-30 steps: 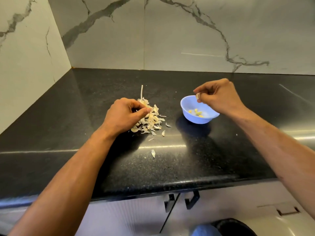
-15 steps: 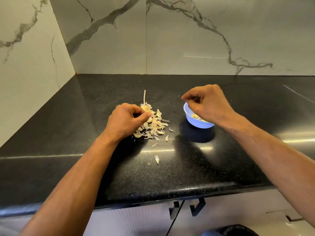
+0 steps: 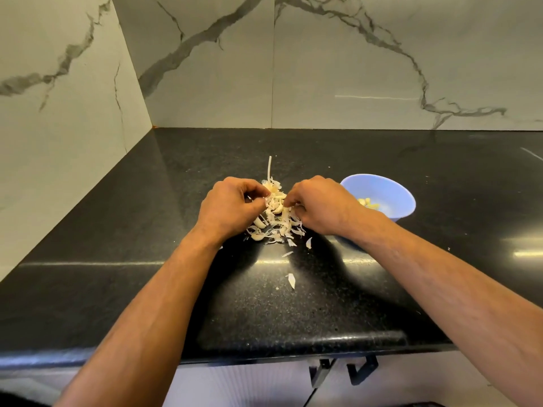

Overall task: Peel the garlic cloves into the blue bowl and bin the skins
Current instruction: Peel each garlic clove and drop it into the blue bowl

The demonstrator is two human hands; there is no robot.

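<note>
Both hands, left and right, fingers curled, pinch into the pale papery garlic pile beside the blue plastic bowl mid-desk.

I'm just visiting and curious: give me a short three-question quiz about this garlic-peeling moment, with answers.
1. True or false: the blue bowl already holds some peeled cloves.
2. Which hand is nearer the bowl: A) left hand, B) right hand?
3. Fill in: both hands work at the pile of garlic skins lying on the black ______.

Key: 1 true; 2 B; 3 countertop.
</note>
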